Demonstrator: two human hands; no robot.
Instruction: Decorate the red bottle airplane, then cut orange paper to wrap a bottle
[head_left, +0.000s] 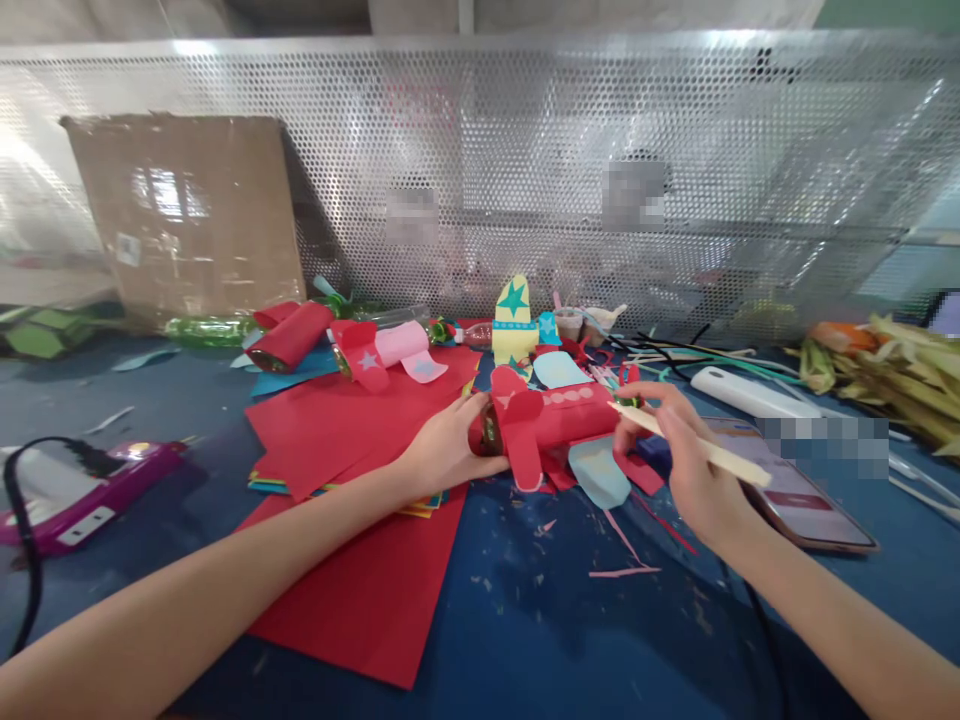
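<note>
My left hand (pixel 442 445) is closed around the base end of a toy airplane (pixel 566 415), a bottle wrapped in red paper with red wings and a row of pale pink dots. My right hand (pixel 694 465) grips a flat wooden craft stick (pixel 724 458), its tip near the airplane's green bottle neck. Some of the right fingers reach beside the neck; whether they touch it I cannot tell. A light blue paper wing (pixel 600 474) lies below the airplane. Red paper sheets (pixel 375 600) spread under my left forearm.
Behind stand other bottle crafts: a red one (pixel 292 335), a red and pink one (pixel 375 355) and a yellow one (pixel 513 315). A smartphone (pixel 795 500) and a white glue gun (pixel 750 390) lie right. A purple power strip (pixel 97 505) sits left; a perforated metal panel (pixel 480 130) borders the back.
</note>
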